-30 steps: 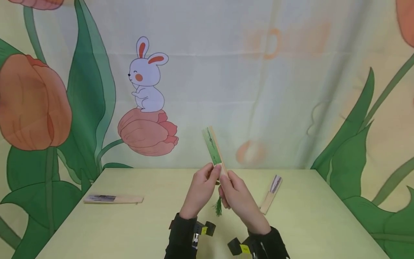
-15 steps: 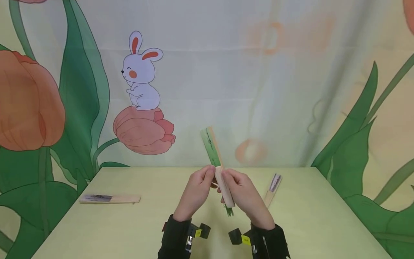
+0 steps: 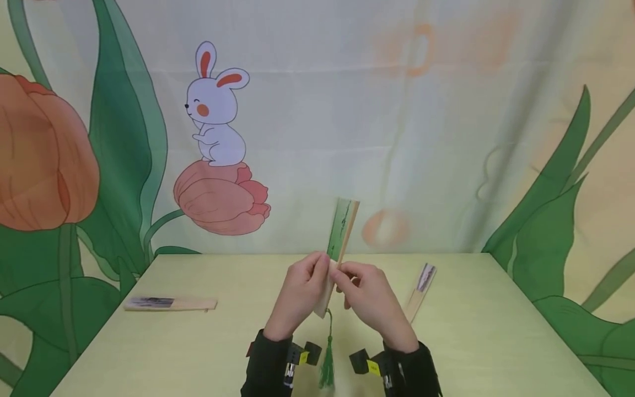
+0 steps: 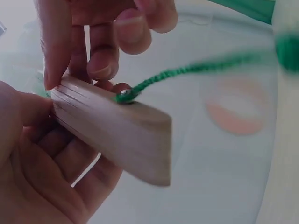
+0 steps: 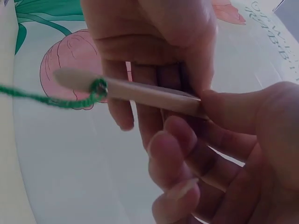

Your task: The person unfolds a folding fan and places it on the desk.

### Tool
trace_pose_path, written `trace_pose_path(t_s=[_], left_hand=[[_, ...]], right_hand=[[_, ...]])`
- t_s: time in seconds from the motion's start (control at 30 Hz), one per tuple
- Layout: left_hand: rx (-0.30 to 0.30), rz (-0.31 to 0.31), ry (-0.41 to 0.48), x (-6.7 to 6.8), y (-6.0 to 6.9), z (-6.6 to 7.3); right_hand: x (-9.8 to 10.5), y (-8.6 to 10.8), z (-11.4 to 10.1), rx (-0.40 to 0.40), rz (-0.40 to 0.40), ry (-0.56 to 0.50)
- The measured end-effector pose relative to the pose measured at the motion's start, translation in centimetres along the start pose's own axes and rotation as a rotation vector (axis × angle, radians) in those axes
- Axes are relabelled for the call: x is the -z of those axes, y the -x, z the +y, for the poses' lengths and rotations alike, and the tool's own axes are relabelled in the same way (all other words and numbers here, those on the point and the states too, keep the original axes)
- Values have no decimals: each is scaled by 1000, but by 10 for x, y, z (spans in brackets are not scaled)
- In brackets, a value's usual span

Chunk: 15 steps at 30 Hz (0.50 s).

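We pinch the green folding fan (image 3: 339,238) with both left hand (image 3: 299,293) and right hand (image 3: 371,296), above the pale bench (image 3: 218,348). It seems light, its wooden ribs (image 4: 117,128) stiff, its leaf (image 3: 340,219) delicate; the bare ribs look the safest hold. Beyond the bench's far edge hangs a tulip-printed cloth (image 3: 317,121).

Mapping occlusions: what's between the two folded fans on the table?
In the head view, the left hand and right hand, holding the green folding fan, its green tassel hanging below.
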State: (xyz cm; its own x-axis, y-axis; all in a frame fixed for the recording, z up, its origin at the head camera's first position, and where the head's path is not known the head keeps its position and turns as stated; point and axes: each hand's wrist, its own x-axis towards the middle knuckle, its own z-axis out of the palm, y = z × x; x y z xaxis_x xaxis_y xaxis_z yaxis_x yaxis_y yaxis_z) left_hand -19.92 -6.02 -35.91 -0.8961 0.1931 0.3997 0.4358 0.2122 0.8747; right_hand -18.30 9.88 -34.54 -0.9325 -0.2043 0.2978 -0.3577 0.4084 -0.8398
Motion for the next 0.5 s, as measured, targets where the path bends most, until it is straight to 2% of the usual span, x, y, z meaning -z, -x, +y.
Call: trace_pose_path(t_s=[0.3, 0.5], left_hand=[[-29, -2, -68, -3, 0, 1], [-20, -22, -70, -1, 0, 0]], right_hand=[[6, 0, 1, -17, 98, -39], [8, 0, 2, -46, 102, -41]])
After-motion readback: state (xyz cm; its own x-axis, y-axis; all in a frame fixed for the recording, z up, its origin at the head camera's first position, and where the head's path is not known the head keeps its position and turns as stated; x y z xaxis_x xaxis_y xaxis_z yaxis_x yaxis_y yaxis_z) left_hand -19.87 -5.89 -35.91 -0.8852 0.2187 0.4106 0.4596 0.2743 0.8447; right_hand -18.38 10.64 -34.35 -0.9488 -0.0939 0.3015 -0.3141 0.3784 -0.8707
